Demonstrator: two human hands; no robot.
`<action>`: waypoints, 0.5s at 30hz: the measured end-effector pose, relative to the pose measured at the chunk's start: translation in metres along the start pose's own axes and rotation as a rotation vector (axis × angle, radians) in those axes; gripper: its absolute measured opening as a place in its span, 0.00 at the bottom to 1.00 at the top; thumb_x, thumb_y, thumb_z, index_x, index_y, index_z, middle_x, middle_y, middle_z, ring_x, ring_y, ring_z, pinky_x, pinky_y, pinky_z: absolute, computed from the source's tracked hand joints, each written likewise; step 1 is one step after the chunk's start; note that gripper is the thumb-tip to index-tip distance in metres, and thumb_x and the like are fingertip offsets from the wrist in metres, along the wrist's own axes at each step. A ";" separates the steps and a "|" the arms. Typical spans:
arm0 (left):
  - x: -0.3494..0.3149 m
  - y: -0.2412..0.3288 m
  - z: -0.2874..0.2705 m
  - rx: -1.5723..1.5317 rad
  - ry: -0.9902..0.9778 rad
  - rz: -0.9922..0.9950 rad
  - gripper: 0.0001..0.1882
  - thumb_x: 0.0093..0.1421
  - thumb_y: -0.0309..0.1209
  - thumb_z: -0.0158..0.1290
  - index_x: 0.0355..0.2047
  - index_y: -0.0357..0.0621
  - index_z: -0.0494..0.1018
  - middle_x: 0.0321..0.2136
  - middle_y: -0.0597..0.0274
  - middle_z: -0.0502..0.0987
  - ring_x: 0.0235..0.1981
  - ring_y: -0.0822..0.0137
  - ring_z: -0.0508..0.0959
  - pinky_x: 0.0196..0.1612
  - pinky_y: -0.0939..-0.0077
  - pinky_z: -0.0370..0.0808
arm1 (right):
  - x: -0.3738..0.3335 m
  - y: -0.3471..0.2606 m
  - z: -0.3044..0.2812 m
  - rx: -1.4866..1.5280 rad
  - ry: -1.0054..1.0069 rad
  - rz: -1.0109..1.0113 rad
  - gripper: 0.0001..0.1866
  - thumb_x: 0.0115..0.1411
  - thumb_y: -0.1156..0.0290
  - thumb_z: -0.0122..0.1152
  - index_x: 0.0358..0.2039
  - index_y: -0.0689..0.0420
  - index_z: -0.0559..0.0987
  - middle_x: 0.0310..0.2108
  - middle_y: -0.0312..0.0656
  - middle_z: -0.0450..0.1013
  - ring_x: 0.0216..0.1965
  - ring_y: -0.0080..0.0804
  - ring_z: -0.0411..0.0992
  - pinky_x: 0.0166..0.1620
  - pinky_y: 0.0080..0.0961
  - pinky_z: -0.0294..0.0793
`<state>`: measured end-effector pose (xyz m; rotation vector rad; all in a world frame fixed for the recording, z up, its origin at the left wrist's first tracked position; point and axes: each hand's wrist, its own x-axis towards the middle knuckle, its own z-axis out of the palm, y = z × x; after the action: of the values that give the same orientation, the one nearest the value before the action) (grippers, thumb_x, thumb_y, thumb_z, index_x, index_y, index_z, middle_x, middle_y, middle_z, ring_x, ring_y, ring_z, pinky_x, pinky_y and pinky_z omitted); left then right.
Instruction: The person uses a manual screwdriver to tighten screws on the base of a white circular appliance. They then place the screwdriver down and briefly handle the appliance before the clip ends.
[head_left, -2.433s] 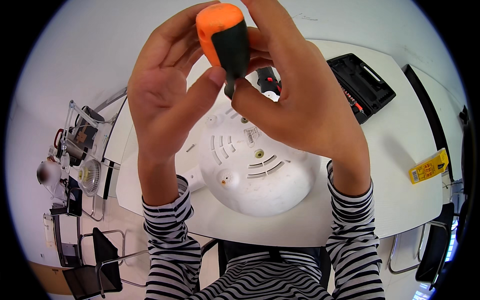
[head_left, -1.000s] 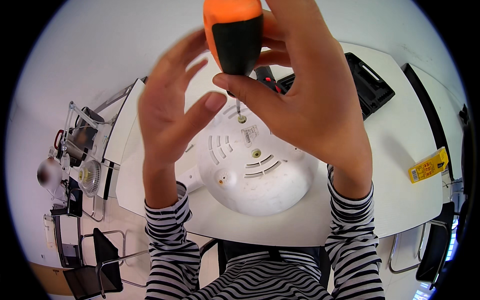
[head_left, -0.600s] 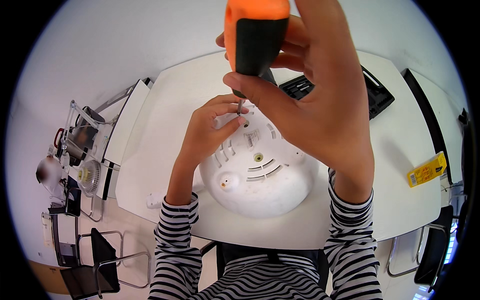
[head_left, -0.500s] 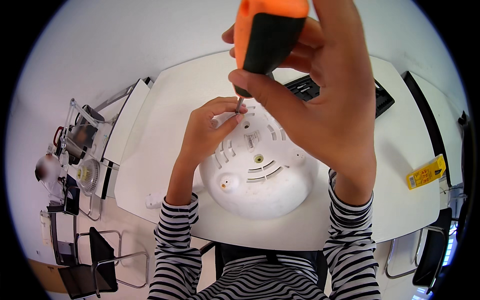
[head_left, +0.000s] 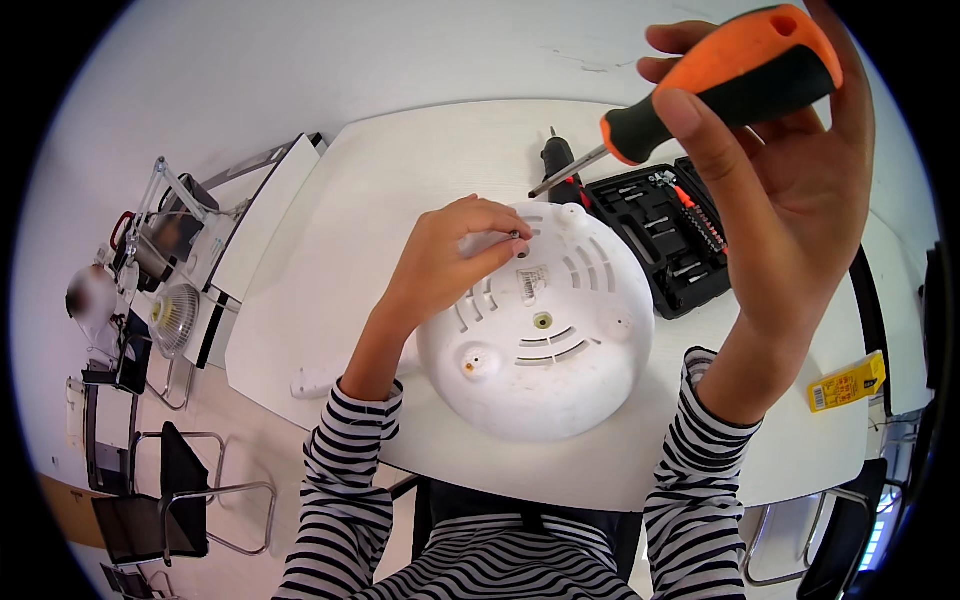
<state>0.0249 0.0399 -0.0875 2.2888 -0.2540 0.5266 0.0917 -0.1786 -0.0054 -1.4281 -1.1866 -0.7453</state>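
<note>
A: White table (head_left: 300, 290) here. Grips?
B: Right hand (head_left: 790, 190) grasps screwdriver (head_left: 740, 70), tip clear; left hand (head_left: 440, 257) pinches probable screw (head_left: 516, 235) over white dome (head_left: 560, 405), on table.
A: Step?
B: Looks like unscrewing; next calls for setting screw aside.

white table (head_left: 320, 250) | white domed housing (head_left: 560, 395) | black bit case (head_left: 657, 252) | black driver (head_left: 557, 158) | yellow box (head_left: 846, 384)

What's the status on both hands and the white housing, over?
Right hand: gripping screwdriver, raised. Left hand: pinching small dark piece. White housing: slotted side up on table. In the way: left fingers, beside upper hole.
</note>
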 end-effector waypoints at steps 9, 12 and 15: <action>0.002 0.003 -0.002 0.104 -0.040 -0.050 0.06 0.53 0.24 0.55 0.31 0.38 0.78 0.32 0.61 0.77 0.36 0.67 0.76 0.44 0.76 0.70 | 0.002 0.005 0.001 -0.012 0.049 -0.015 0.33 0.53 0.77 0.62 0.57 0.61 0.58 0.40 0.56 0.73 0.41 0.42 0.75 0.44 0.31 0.76; 0.001 0.005 -0.003 0.017 -0.017 -0.075 0.06 0.52 0.24 0.55 0.31 0.38 0.78 0.33 0.60 0.77 0.37 0.68 0.76 0.45 0.75 0.69 | 0.002 0.006 0.001 -0.013 0.055 -0.015 0.33 0.53 0.77 0.62 0.57 0.61 0.58 0.40 0.56 0.73 0.41 0.42 0.75 0.44 0.31 0.76; 0.000 0.006 -0.005 -0.080 0.027 -0.045 0.06 0.52 0.23 0.56 0.32 0.38 0.77 0.33 0.60 0.78 0.37 0.68 0.76 0.46 0.76 0.69 | 0.003 0.007 0.001 -0.009 0.053 -0.020 0.32 0.53 0.76 0.62 0.57 0.60 0.59 0.40 0.56 0.73 0.41 0.42 0.75 0.44 0.31 0.76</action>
<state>0.0216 0.0396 -0.0808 2.2031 -0.2064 0.5151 0.0991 -0.1763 -0.0049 -1.3976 -1.1593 -0.7984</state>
